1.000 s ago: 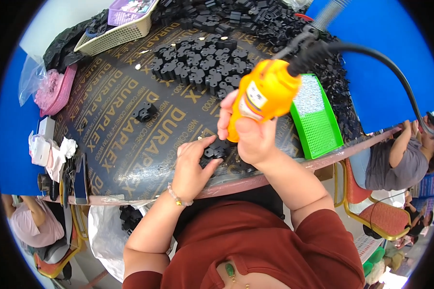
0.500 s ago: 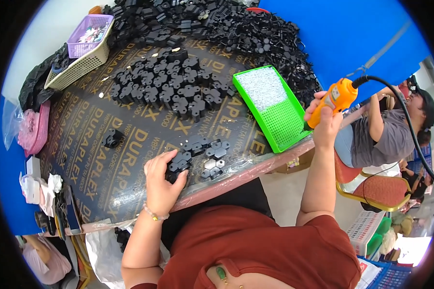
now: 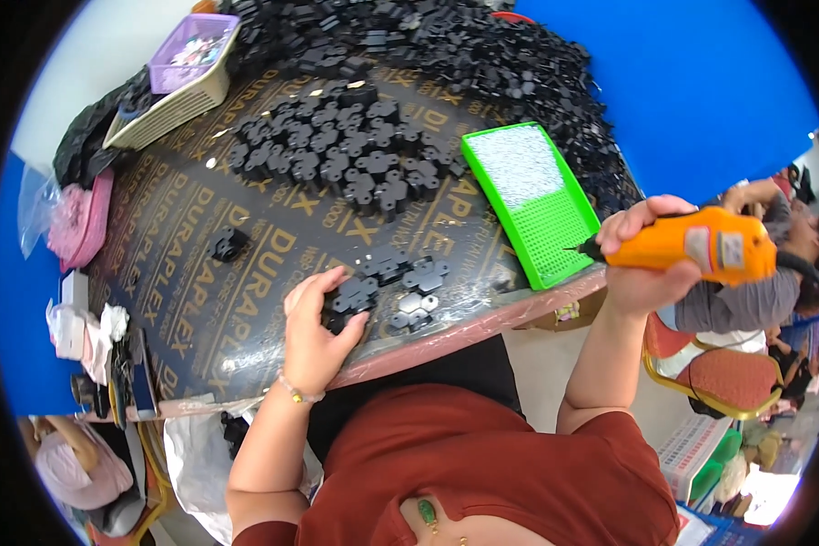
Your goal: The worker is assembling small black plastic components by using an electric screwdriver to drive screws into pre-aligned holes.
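Screwdriver [image 3: 687, 241], orange and corded, clenched in my right hand [image 3: 648, 287], its body lying nearly level out past the table edge. Thin dark bit points left, over the perforated half of a green tray [image 3: 560, 237]; cannot tell whether it touches. Far half of the tray is covered with small pale pieces [image 3: 519, 168].

My left hand [image 3: 318, 318] grasps a black plastic piece [image 3: 357, 293] between thumb and fingers, near the front edge of the dark table [image 3: 182, 300]. Just beside it, to the right, lie more parts: a black lobed piece [image 3: 425, 273] and, nearer me, a part with a shiny face [image 3: 416, 309].

Beyond: standing cluster of black blocks [image 3: 337, 146], then a heap of loose black parts [image 3: 519, 73] behind. One lone black block [image 3: 229, 244] sits apart, left of the cluster. Far left, a purple basket [image 3: 159, 68] rests in a cream basket [image 3: 168, 114].
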Demonstrator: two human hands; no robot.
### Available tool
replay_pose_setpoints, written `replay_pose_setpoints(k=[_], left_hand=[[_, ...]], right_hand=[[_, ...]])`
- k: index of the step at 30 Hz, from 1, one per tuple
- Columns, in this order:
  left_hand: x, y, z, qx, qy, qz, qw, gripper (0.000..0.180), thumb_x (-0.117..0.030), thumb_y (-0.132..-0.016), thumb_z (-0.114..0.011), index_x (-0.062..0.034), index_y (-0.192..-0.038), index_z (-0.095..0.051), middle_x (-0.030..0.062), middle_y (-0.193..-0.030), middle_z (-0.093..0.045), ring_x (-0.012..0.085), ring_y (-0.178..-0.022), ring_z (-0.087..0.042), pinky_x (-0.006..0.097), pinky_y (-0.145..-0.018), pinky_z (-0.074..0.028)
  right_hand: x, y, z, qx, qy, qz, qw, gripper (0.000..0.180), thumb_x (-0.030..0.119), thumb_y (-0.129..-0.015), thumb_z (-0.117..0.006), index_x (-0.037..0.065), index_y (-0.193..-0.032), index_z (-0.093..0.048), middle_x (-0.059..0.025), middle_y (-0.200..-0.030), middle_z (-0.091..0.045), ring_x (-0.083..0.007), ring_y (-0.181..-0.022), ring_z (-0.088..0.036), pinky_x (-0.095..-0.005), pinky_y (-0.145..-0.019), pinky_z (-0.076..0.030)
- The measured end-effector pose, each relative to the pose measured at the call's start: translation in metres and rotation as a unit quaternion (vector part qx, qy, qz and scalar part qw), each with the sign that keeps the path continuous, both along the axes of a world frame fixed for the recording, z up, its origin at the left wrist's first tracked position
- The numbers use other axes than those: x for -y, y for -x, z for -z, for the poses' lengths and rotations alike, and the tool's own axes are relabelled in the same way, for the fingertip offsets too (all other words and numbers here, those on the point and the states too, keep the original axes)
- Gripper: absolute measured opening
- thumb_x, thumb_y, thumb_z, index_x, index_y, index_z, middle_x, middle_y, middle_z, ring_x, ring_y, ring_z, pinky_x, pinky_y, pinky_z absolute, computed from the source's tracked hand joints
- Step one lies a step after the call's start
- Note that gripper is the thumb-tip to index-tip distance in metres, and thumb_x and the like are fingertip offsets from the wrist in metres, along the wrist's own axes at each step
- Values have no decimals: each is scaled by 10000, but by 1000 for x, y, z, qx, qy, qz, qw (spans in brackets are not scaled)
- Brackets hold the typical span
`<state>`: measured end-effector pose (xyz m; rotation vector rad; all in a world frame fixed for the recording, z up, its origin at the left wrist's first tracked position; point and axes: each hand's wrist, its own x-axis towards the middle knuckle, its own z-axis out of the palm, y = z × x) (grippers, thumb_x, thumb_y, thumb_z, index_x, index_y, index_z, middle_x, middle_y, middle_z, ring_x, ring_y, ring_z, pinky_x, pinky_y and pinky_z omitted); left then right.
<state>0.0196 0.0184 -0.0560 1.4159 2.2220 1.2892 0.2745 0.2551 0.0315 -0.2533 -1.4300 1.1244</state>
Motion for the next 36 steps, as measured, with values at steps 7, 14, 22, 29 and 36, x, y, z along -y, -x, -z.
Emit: replay_pose_setpoints(k=[7,14,22,29,36], left_hand=[[4,5,4,-57,-2,7,998,518,-171,-689,-817,-80,-1165,-635,154,-1191,-622,322,-1190,-544,440,-1037,-354],[5,12,8,-50,-9,20,999,524,-184,-673,-830,-71,-1148,-639,152,-1179,-628,318,-1189,-543,443,-1012,-358],[5,9,1,-45,-26,13,999,478,-166,-688,-814,-76,-1126,-645,123,-1131,-653,303,-1195,-553,450,-1003,-359],[5,11,7,-54,-23,24,998,416,-138,-676,-818,-76,-1043,-634,113,-1091,-653,307,-1160,-563,445,-983,-369],[6,11,7,-43,-39,33,998,456,-117,-660,-825,-73,-1067,-625,113,-1082,-649,302,-1111,-581,427,-956,-383]], right_hand=[[78,121,1,20,114,-366,924,806,729,-745,-683,45,-1137,-515,-116,-805,-609,-242,-651,-614,-360,-583,-513],[106,172,2,45,148,-433,888,810,689,-725,-740,9,-1104,-516,-106,-779,-604,-194,-638,-619,-312,-590,-534],[106,175,6,69,132,-443,884,770,715,-764,-677,45,-1104,-510,-119,-793,-612,-213,-625,-619,-345,-615,-534],[115,189,17,62,136,-430,890,730,658,-774,-720,37,-1090,-503,-94,-801,-601,-169,-610,-601,-289,-556,-515],[114,191,33,91,139,-434,886,665,564,-777,-772,10,-1058,-534,-70,-803,-589,-148,-643,-586,-262,-578,-490]])
